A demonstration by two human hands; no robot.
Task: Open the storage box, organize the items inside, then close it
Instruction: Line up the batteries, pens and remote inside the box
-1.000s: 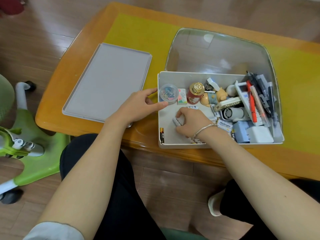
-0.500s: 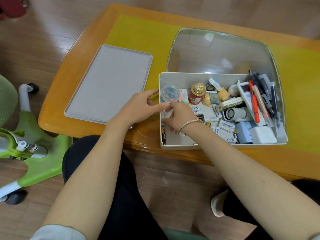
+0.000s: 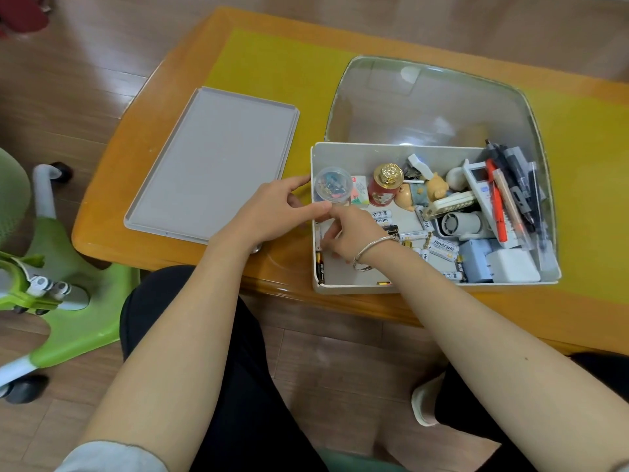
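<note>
Since a second earlier, her right hand (image 3: 352,236) had slid from the middle of the storage box (image 3: 343,155) over to its near-left corner, and its fingers now curled down against the left wall there, over a battery or two; from where I stood I could not tell whether they actually pinched one. A silver bangle (image 3: 369,250) sat on that wrist. Her left hand (image 3: 272,207) had hardly shifted: it gripped the box's left wall, thumb hooked over the rim into the box and fingers spread on the outside, just below a small clear tub of coloured pins (image 3: 332,185).

The open box sat on the near edge of the wooden table (image 3: 112,212), partly on a rounded glass plate (image 3: 429,103) that lay over the yellow table mat (image 3: 279,63). Its grey lid (image 3: 214,168) lay flat to the left of it, apart from the box, underside up.

Inside, white batteries (image 3: 442,248) lay scattered across the near floor of the box, with a dark one (image 3: 320,269) standing along the left wall. Along the far side stood a red bottle with a gold cap (image 3: 386,187), with a bear figurine (image 3: 423,192) lying to its right. Pens and markers (image 3: 510,189) were heaped at the right end, above a white charger block (image 3: 512,269).

A green children's chair base (image 3: 64,301) stood on the wooden floor to the left.
</note>
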